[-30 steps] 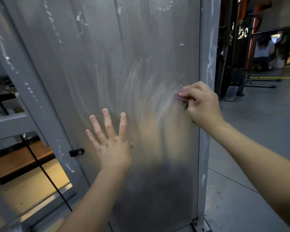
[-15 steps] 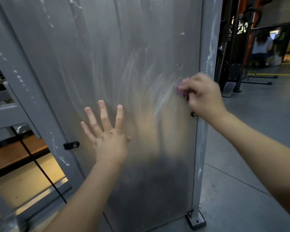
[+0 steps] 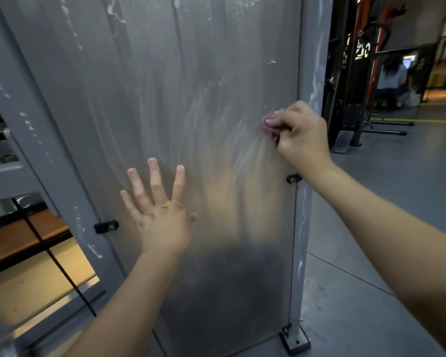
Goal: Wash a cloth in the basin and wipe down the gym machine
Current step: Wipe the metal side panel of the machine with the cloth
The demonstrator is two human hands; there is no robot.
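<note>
Since the earlier frame, both hands keep their places on the panel (image 3: 211, 104); the view has dipped, showing its foot bracket (image 3: 295, 340). Left hand (image 3: 162, 215) presses flat, fingers spread. Right hand (image 3: 300, 135) pinches a bunched purple cloth (image 3: 268, 124) at its fingertips, against the streaked panel near the right post (image 3: 308, 73). Far right, a black machine (image 3: 355, 73) bears white lettering, unreadable.

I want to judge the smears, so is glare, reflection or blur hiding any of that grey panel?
Head view: the panel is sharp with white streaks; a warm blurred reflection lies between the left hand and the right hand, which holds the purple cloth; wide-angle distortion tilts the frame; the background is soft.
</note>
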